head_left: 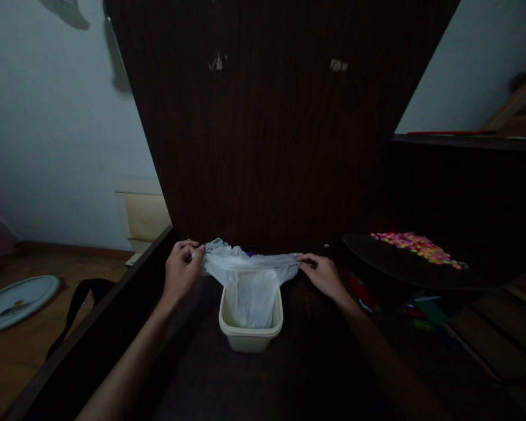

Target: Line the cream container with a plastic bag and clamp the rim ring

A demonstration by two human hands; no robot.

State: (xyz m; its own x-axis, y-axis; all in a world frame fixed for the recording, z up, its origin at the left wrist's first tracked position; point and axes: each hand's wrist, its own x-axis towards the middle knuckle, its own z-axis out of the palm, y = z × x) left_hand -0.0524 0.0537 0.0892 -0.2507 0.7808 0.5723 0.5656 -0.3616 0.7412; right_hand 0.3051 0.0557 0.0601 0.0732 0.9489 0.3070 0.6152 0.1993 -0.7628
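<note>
My left hand (182, 270) and my right hand (322, 273) each pinch one end of a thin white plastic bag (248, 275), stretched flat between them. The bag's lower part hangs down into a small cream plastic bin (251, 338) that stands on the dark wooden table (289, 374) right in front of me. Something small and purple shows just behind the bag's top edge.
A tall dark wooden panel (272, 128) rises behind the table. A dark tray with several bright coloured bits (414, 244) sits at the right. On the floor at the left lie a round white plate (15, 301) and a black strap (83, 298).
</note>
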